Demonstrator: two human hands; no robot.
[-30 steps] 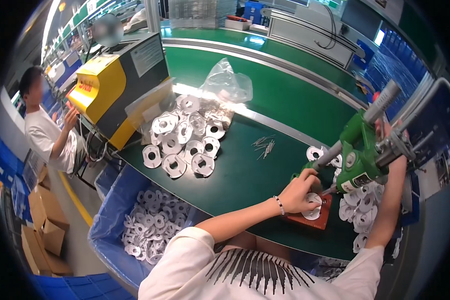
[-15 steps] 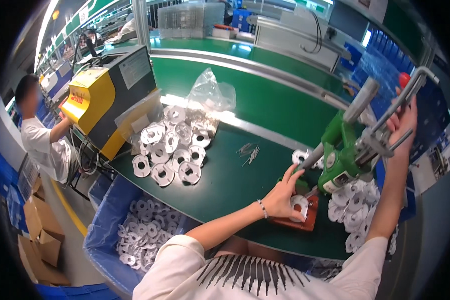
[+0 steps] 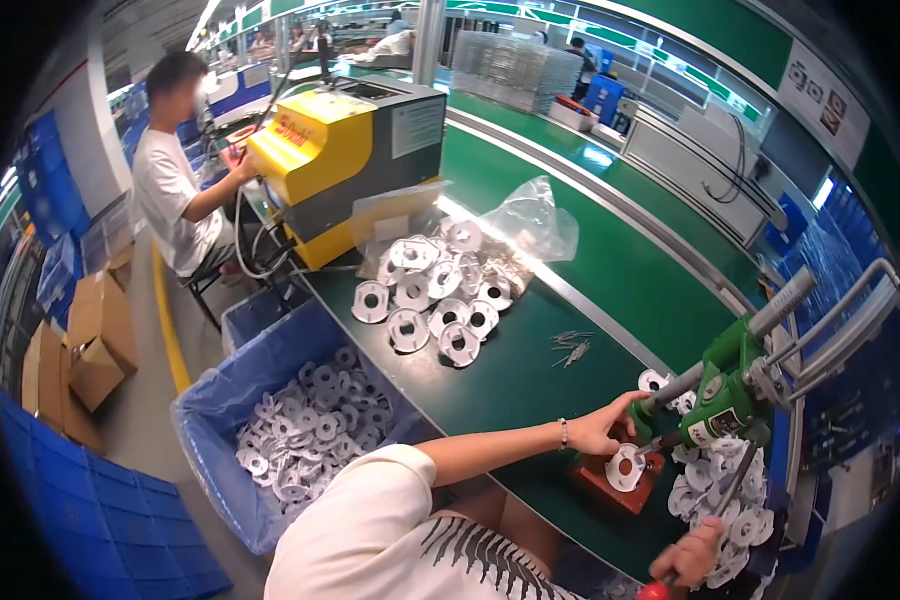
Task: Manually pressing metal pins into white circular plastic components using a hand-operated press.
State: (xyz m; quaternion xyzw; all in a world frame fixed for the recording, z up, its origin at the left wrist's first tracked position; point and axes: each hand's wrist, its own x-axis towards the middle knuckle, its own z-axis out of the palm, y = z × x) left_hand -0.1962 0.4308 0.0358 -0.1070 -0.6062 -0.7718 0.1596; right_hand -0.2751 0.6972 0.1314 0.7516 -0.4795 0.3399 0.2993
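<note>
White plastic ring (image 3: 625, 484) on orange-brown block (image 3: 600, 485) beneath green metal press (image 3: 720, 412); left hand (image 3: 602, 430) beside it, grip unclear; right hand (image 3: 692, 553) wrapped round red-knobbed metal lever (image 3: 736, 482); similar-ring heaps (image 3: 444, 282) both sides, finished share indeterminable

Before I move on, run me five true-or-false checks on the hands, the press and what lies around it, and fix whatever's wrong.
1. The right hand grips the lever near its red knob. True.
2. The block by the press is blue. False: it is orange-brown.
3. A white disc lies on the block. True.
4. The metal pins are in the bin. False: they lie on the bench, between the left-hand pile of discs and the press.
5. The left hand is on the red knob. False: it is beside the disc on the block.
</note>
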